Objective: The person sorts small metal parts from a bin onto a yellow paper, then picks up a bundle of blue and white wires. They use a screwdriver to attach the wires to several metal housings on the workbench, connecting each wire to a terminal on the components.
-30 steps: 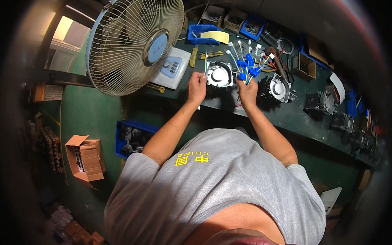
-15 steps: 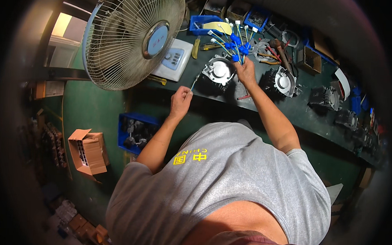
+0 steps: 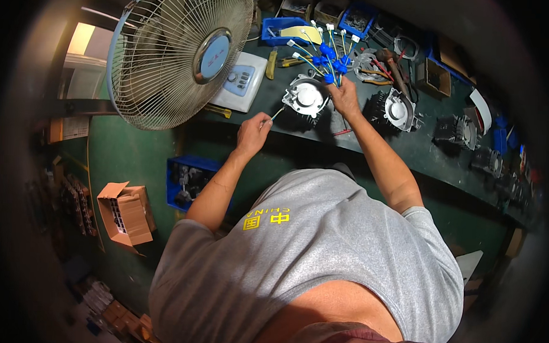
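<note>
On the green workbench, close to its near edge, stands a round silver metal motor housing [image 3: 306, 98] with dark fins. Just left of it, my left hand [image 3: 253, 134] pinches a thin light-coloured wire [image 3: 278, 113] that runs up toward the housing's left side. Whether its far end is joined there I cannot tell. At the housing's right, my right hand [image 3: 345, 99] is closed round a bundle of wire leads [image 3: 331, 60]. Blue pieces sit along these leads, and their white connectors fan out at the far end.
A desk fan [image 3: 182, 56] stands at the left. Behind the housing are a blue tray [image 3: 273, 31] and a yellow-handled tool [image 3: 271, 64]. A second housing [image 3: 397, 110], a hammer [image 3: 398, 70] and pliers [image 3: 374, 77] lie to the right. An open carton [image 3: 141, 218] rests on the floor.
My left hand has shifted slightly up, toward the housing, and less of the pinched wire shows. My right hand keeps its hold on the bundle, nearly unmoved.
</note>
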The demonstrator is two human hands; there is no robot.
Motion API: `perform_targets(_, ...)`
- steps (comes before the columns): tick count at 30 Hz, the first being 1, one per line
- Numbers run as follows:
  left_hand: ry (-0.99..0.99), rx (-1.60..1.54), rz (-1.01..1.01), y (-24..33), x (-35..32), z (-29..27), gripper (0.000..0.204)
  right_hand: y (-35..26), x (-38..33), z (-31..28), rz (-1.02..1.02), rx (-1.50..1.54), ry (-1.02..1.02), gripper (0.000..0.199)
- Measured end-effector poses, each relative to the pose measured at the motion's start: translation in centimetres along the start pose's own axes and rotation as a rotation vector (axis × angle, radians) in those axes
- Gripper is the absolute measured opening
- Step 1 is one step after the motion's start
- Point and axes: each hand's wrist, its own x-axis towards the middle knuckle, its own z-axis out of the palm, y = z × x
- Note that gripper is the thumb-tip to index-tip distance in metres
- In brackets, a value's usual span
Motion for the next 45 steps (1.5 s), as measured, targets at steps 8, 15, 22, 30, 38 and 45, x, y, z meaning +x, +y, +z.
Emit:
perform_targets(8, -0.227, 0.0, -0.019, -0.5, 2.7, 0.4, 0.02, 0.5, 0.0, -0.2, 0.0, 0.004, -0.017, 0.018)
perform_targets(15, -0.389, -0.608, -0.393, 0.0, 5.7, 1.8, 0.018, 1.3, 0.1, 0.0, -0.019, 0.04, -0.001, 0.018)
perform_targets(22, -0.136, -0.351, -0.019, -0.5, 5.7, 3.0, 0.017, 0.3, 0.0, -0.1, -0.039, -0.009, 0.0, 0.019)
perform_targets(30, -0.185, -0.643, -0.246, -0.3, 5.3, 3.9, 0.017, 0.8, 0.2, 0.1, -0.042, -0.079, 0.011, 0.021)
perform_targets(38, -0.637, -1.051, -0.654, -1.3, 7.7, 2.1, 0.012, 0.2, 0.0, 0.0, -0.073, -0.1, 0.022, 0.022)
perform_targets(45, -0.452, -0.706, -0.325, -2.2, 8.2, 3.0, 0.014, 0.8, 0.2, 0.3, -0.061, -0.035, 0.022, 0.022)
